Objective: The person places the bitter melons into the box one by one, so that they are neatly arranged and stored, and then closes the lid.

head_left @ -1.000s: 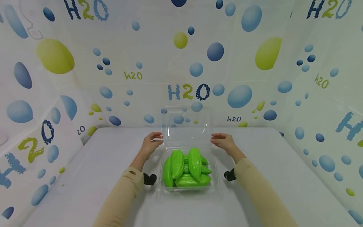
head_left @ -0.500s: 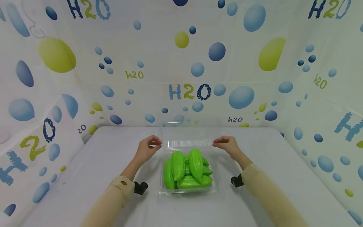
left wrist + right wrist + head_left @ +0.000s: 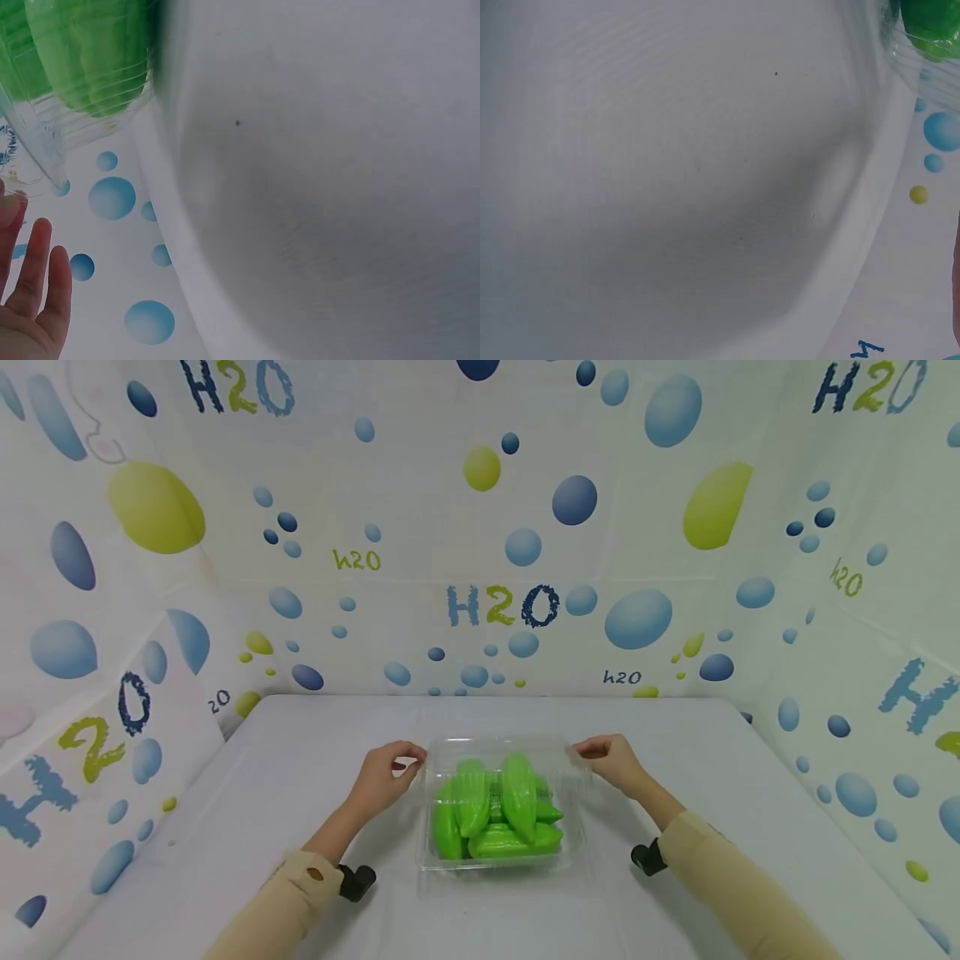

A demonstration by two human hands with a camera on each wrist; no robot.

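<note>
From the head view, your left hand and right hand each pinched a far corner of the clear lid, lowered over the green pods mid-surface. At your left wrist, fingers lay straight beside the container. Your right wrist showed mostly bare surface.

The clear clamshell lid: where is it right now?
In the head view the lid lies folded down over the green fruits, mid-table, between the left hand and right hand.
</note>
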